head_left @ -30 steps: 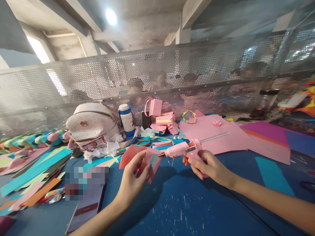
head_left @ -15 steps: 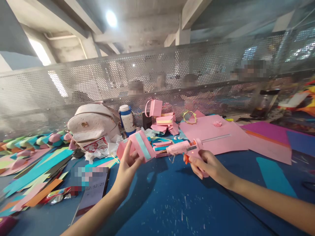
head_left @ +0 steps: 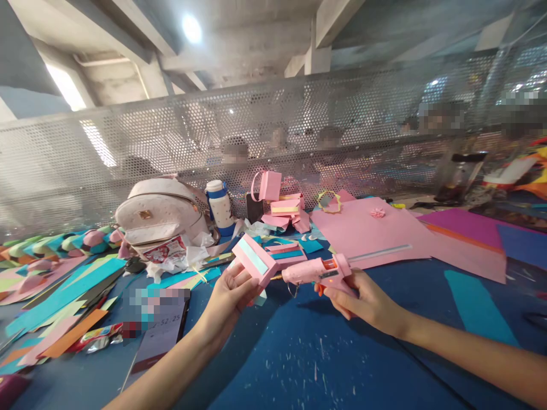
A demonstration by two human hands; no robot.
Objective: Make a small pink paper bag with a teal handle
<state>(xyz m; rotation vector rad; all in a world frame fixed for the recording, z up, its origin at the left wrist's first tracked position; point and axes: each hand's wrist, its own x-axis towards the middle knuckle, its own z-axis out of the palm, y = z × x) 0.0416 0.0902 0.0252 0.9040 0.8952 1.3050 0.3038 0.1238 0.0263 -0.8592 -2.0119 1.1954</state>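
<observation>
My left hand (head_left: 233, 296) holds a small pink paper box (head_left: 253, 261) with a pale blue band across its face, the fingers closed round its lower side. My right hand (head_left: 361, 299) is wrapped round the handle of a pink hot glue gun (head_left: 316, 270), which has an orange trigger. A clear glue stick (head_left: 380, 254) sticks out of the gun's back end. The nozzle points left at the box's lower right edge; whether it touches, I cannot tell. Behind them lie folded pink paper pieces (head_left: 285, 206) in a pile.
A pale backpack (head_left: 160, 208) and a white-and-blue bottle (head_left: 220, 208) stand by the perforated metal screen (head_left: 171, 136). Coloured paper strips (head_left: 64, 290) and a phone (head_left: 160, 336) lie left. Large pink sheets (head_left: 367, 228) lie right. A black cord (head_left: 431, 373) crosses the blue table (head_left: 299, 364).
My left hand has turned the box and brought it slightly right, close to the nozzle. The glue gun has shifted a little to the left and down.
</observation>
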